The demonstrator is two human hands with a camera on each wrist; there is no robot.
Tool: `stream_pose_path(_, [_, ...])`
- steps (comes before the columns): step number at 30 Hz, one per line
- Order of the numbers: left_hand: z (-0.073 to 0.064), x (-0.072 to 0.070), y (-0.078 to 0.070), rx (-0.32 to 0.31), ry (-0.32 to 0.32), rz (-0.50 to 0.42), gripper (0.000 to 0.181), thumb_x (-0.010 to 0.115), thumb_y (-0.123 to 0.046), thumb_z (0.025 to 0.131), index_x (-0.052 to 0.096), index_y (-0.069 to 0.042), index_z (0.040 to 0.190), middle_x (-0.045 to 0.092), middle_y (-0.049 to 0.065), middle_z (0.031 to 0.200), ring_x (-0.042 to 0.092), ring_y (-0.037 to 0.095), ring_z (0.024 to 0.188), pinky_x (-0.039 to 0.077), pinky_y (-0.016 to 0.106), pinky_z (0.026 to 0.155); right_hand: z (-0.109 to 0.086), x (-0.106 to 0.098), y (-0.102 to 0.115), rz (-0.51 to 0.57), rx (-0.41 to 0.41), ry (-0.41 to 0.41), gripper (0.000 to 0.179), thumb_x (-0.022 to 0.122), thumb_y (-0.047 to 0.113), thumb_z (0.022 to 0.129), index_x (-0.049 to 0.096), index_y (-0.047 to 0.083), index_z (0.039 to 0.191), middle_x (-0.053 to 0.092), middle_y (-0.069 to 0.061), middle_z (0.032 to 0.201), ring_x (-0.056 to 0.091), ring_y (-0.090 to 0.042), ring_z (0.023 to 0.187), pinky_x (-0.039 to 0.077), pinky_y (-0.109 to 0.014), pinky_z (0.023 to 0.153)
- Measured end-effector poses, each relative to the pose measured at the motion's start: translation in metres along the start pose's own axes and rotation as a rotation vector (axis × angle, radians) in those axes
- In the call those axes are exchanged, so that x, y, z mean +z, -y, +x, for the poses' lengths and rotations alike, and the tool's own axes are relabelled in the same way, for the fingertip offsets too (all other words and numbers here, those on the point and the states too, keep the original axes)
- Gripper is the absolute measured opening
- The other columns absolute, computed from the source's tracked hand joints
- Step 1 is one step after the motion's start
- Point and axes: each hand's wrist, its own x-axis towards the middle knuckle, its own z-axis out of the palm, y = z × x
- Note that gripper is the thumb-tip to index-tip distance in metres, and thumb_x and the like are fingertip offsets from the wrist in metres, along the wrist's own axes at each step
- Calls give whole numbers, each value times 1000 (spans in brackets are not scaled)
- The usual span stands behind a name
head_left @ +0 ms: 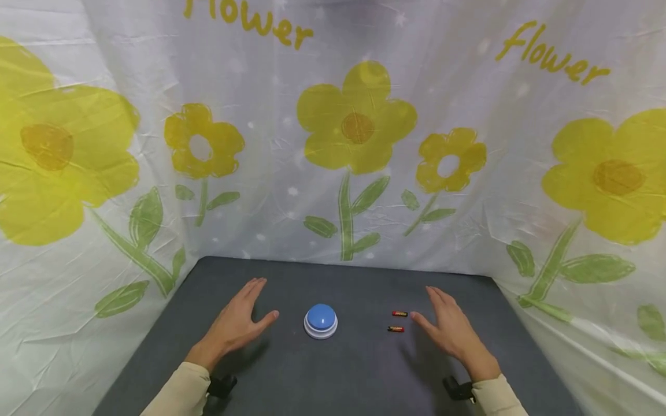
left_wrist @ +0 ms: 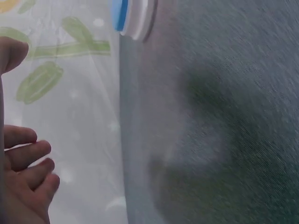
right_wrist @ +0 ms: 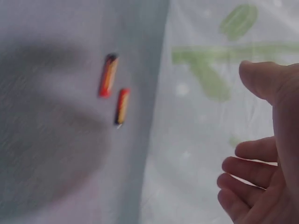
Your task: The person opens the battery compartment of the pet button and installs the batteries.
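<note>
A round push button point(head_left: 321, 318) with a blue dome and white base sits on the dark table between my hands; part of this button point(left_wrist: 133, 18) shows in the left wrist view. My left hand point(head_left: 236, 323) hovers left of it, fingers extended, thumb apart, holding nothing. Two small red-and-black batteries lie to the right of the button: the farther battery point(head_left: 399, 314) and the nearer battery point(head_left: 396, 329). My right hand point(head_left: 451, 327) hovers just right of them with its thumb spread and nothing held. In the right wrist view the batteries point(right_wrist: 108, 75) point opposite ways.
The dark grey table point(head_left: 333, 375) narrows toward its back edge. A white curtain point(head_left: 270, 202) printed with yellow flowers hangs behind it and along both sides. Each wrist wears a black strap mount point(head_left: 222, 386) below a cream sleeve point(head_left: 179, 393).
</note>
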Motion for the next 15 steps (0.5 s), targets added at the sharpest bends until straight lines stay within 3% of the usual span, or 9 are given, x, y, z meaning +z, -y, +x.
stream_pose_path(7, [6, 0, -13, 34, 22, -82, 90, 76, -54, 100, 43, -5, 167, 45, 23, 170, 49, 48, 153, 47, 71, 119, 16, -2, 35, 30, -55, 52, 79, 75, 40, 105, 47, -10, 158, 49, -34, 161, 50, -54, 148, 49, -70, 116])
stream_pose_path(15, [12, 11, -22, 78, 29, -132, 81, 80, -46, 99, 51, -4, 161, 55, 21, 163, 55, 45, 149, 49, 68, 119, 31, 21, 62, 107, -90, 128, 82, 78, 39, 102, 46, -9, 160, 47, -32, 164, 59, -49, 140, 54, -64, 113])
